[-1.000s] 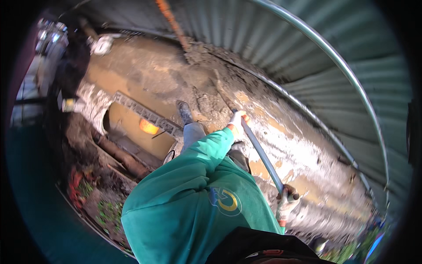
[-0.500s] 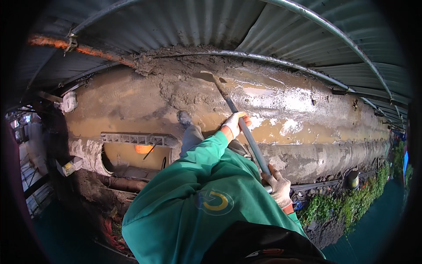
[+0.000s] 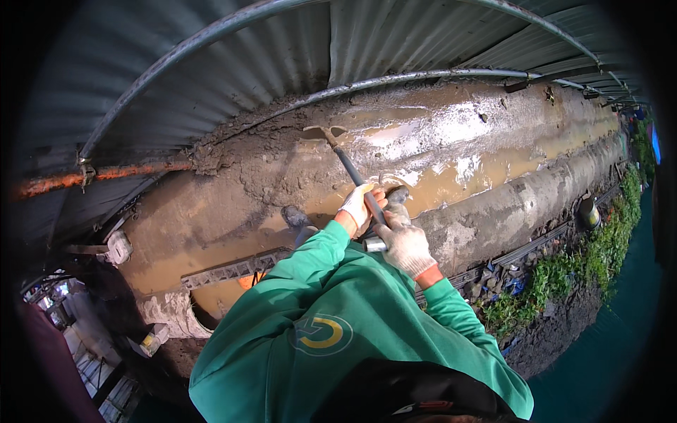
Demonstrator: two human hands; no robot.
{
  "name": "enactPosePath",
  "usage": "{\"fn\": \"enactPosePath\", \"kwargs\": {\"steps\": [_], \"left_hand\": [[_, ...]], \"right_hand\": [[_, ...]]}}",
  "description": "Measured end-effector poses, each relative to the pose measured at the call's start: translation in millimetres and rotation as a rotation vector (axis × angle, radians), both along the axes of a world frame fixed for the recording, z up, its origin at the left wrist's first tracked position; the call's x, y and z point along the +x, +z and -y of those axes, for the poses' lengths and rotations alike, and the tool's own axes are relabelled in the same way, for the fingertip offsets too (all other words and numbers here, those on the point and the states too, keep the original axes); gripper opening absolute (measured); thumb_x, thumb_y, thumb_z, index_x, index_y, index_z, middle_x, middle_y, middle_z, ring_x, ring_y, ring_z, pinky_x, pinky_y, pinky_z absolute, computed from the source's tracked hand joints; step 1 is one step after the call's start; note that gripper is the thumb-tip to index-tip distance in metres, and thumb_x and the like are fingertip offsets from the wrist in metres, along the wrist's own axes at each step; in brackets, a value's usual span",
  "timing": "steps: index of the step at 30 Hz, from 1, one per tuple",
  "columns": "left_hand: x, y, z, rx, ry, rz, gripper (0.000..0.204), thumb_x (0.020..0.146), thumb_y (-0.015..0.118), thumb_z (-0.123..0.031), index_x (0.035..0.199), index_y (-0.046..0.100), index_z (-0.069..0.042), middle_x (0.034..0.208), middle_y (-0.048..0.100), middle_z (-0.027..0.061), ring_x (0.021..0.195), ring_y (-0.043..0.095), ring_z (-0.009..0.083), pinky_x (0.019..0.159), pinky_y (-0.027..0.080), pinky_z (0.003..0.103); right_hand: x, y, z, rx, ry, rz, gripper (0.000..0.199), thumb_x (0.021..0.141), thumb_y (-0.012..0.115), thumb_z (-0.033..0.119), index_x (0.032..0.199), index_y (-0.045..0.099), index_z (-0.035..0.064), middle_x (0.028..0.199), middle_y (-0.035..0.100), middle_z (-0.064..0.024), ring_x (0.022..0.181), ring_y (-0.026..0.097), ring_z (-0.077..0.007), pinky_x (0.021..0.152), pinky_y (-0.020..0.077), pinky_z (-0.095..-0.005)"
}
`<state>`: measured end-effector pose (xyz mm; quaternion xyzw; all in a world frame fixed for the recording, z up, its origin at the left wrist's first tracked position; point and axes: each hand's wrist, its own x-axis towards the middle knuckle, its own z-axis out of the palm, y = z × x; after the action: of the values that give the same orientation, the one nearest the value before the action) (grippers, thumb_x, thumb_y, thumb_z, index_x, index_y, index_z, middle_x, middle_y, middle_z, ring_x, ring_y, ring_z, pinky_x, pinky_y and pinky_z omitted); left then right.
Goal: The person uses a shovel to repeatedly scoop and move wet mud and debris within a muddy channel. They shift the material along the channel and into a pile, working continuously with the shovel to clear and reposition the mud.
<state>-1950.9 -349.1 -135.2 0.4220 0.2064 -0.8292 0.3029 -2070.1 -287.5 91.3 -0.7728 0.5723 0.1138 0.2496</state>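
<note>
A long-handled shovel slants away from me, its blade down in wet mud at the foot of the sheet-metal wall. Only the blade's upper edge shows; whether the rest is sunk in mud cannot be seen. My left hand, in a white work glove with bare fingertips, wraps round the grey shaft. Close behind it, my gloved right hand grips near the shovel's pale butt end. Muddy footwear shows in the mud to the left of the shaft.
Brown water covers the muddy ground. A concrete ledge runs along the right, with green plants beyond. Corrugated sheets and metal pipes form the far wall. A hollow block strip borders a water-filled opening at left.
My right hand has moved forward and left, much nearer my left hand. The shovel's butt came with it, so the shaft looks shorter and steeper. The whole view has turned.
</note>
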Motion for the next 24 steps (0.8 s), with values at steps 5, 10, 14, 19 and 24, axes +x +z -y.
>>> {"fn": "enactPosePath", "kwargs": {"steps": [5, 10, 14, 19, 24], "left_hand": [[-28.4, -25.9, 13.7, -0.044, -0.05, -0.142, 0.025, 0.095, 0.065, -0.024, 0.098, 0.057, -0.001, 0.085, 0.061, 0.012, 0.076, 0.063, 0.0319, 0.078, 0.058, 0.044], [-117.2, -55.2, 46.2, -0.007, -0.008, 0.434, 0.024, 0.096, 0.068, -0.024, 0.102, 0.059, -0.002, 0.089, 0.063, 0.0102, 0.082, 0.067, 0.0297, 0.076, 0.061, 0.047], [-164.3, -65.0, 46.0, 0.078, -0.083, 0.527, 0.044, 0.095, 0.071, -0.038, 0.114, 0.062, 0.0, 0.096, 0.068, 0.0137, 0.094, 0.071, 0.0341, 0.082, 0.062, 0.046], [-168.4, -66.0, 39.3, -0.083, 0.101, 0.211, 0.032, 0.098, 0.069, -0.037, 0.102, 0.063, -0.005, 0.089, 0.065, 0.0084, 0.082, 0.068, 0.0268, 0.069, 0.055, 0.034], [-176.0, -77.2, 53.1, -0.003, 0.161, 0.41, 0.02, 0.098, 0.07, -0.025, 0.095, 0.059, -0.008, 0.086, 0.063, 0.0058, 0.077, 0.065, 0.0216, 0.074, 0.06, 0.037]], "right_hand": [[-63.1, -57.1, 32.1, 0.073, 0.145, 0.134, 0.028, 0.09, 0.06, 0.022, 0.114, 0.069, 0.0144, 0.126, 0.064, -0.0155, 0.085, 0.072, -0.0322, 0.072, 0.0567, -0.0486], [-151.2, -83.4, 59.9, 0.273, 0.095, 0.186, 0.023, 0.095, 0.056, 0.025, 0.111, 0.066, 0.0113, 0.134, 0.06, -0.0194, 0.081, 0.073, -0.0357, 0.069, 0.0592, -0.0487], [-208.5, -98.4, 78.0, 0.351, 0.101, 0.264, 0.037, 0.1, 0.05, 0.033, 0.125, 0.058, 0.0059, 0.111, 0.067, -0.0211, 0.08, 0.072, -0.04, 0.07, 0.0579, -0.0534], [-224.6, -93.6, 102.2, 0.467, 0.011, 0.344, 0.055, 0.103, 0.044, 0.037, 0.144, 0.045, 0.0008, 0.089, 0.072, -0.0235, 0.077, 0.071, -0.0445, 0.067, 0.0566, -0.0568], [-227.5, -87.7, 125.2, 0.531, -0.057, 0.347, 0.063, 0.103, 0.043, 0.035, 0.155, 0.031, 0.0011, 0.091, 0.073, -0.0243, 0.081, 0.071, -0.0453, 0.07, 0.0561, -0.0586]]}}
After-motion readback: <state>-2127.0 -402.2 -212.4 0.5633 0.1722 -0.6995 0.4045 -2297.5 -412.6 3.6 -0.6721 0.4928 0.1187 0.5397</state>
